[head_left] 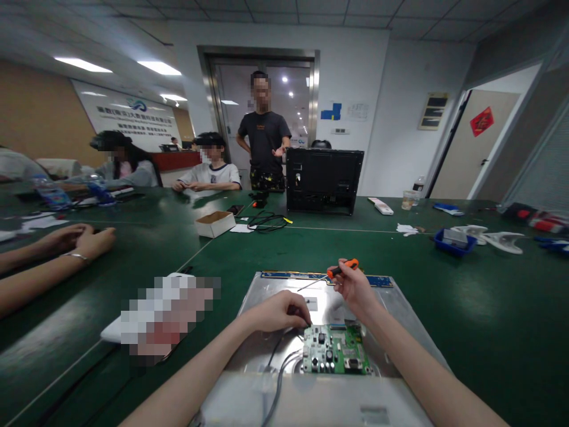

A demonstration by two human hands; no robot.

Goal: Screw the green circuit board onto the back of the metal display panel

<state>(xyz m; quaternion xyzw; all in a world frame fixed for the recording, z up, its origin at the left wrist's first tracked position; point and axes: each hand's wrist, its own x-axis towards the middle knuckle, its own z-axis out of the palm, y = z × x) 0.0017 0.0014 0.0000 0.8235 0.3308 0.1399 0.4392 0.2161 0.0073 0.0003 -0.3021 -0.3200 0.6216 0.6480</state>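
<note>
In front of me lies a flat metal display panel (262, 292), back side up, with a narrow blue circuit strip (377, 280) along its far edge. A green circuit board (334, 350) sits on its near half, and grey cables (281, 375) run beside the board. My right hand (354, 289) grips a screwdriver with an orange and black handle (349, 266); its thin shaft points left above the panel. My left hand (281, 311) is closed, fingertips pinched at the board's far left corner. Whatever those fingers hold is hidden.
A black monitor housing (324, 178) stands across the green table (231, 255), near a white box (215, 225) and a black cable (267, 222). A blue tray (454, 243) lies right. Another person's hands (91, 242) rest at left. Several people are beyond.
</note>
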